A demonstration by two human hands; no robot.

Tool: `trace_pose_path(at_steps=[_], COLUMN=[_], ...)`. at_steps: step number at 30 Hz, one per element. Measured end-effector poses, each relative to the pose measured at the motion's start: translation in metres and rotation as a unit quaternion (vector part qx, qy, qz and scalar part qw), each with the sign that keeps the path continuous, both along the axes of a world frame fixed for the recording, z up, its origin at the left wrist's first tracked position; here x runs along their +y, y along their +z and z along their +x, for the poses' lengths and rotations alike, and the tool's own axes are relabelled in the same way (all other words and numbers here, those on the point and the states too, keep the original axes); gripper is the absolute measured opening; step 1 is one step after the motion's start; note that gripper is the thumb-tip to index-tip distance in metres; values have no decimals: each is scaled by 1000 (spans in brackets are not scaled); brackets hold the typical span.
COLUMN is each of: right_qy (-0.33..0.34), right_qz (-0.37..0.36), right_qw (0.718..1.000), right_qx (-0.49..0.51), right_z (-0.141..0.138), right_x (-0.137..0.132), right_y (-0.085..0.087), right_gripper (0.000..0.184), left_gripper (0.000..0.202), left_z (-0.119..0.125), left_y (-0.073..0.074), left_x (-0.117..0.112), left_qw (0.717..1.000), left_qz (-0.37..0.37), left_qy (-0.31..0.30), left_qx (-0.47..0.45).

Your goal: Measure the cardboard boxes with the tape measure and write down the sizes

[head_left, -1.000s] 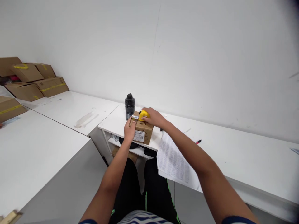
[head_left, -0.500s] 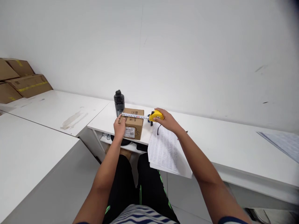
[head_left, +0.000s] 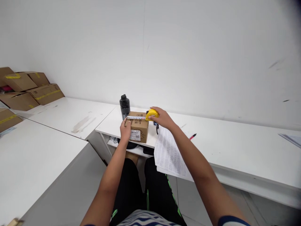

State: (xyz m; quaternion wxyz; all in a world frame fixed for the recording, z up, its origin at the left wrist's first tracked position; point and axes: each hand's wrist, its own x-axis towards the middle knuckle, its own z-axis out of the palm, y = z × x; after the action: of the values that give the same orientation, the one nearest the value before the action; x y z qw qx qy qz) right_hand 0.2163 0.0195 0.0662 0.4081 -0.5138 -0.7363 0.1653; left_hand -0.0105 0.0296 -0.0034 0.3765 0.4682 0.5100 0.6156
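A small brown cardboard box (head_left: 143, 127) with printing and a white label on its front stands on the white counter. Across its top lies the extended blade (head_left: 137, 118) of a tape measure. My left hand (head_left: 125, 129) grips the box's left side, thumb on the front, fingers close by the blade's free end; whether they pinch it too I cannot tell. In my right hand (head_left: 162, 117) is the yellow tape measure case (head_left: 151, 114), at the box's right top edge.
A dark water bottle (head_left: 124, 106) stands behind the box. To the right are printed sheets (head_left: 168, 153) hanging over the counter's front edge, a dark curved object (head_left: 157, 129) and a red pen (head_left: 193, 136). Several cartons (head_left: 45, 93) are stacked at far left. More papers (head_left: 291, 139) lie far right.
My right hand has brought the yellow case left to the box's edge, and less blade shows. My left hand stays on the box. The whole view has shifted slightly.
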Motion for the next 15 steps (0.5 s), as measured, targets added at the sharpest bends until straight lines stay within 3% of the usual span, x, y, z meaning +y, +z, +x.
trace_pose_path(at_steps=[2, 4, 6, 9, 11, 15], right_qy=[11, 29, 45, 58, 67, 65], right_qz=[6, 14, 27, 41, 40, 51], right_qw=[1000, 999, 998, 990, 975, 950], right_qx=[-2, -5, 23, 122, 207, 301], right_z=[-20, -44, -65, -80, -80, -67], right_x=[7, 12, 12, -2, -25, -92], right_y=[4, 8, 11, 10, 0, -40], right_gripper=[55, 53, 51, 52, 54, 62], left_gripper=[59, 79, 93, 86, 79, 65], left_z=[1, 0, -3, -5, 1, 32], left_y=[2, 7, 15, 27, 28, 12], left_x=[-1, -7, -21, -57, -84, -123], left_qw=[1000, 996, 981, 948, 953, 986], left_qz=[-16, -12, 42, 169, 205, 151], left_qy=[5, 59, 135, 185, 149, -44], left_qx=[12, 59, 130, 195, 167, 54])
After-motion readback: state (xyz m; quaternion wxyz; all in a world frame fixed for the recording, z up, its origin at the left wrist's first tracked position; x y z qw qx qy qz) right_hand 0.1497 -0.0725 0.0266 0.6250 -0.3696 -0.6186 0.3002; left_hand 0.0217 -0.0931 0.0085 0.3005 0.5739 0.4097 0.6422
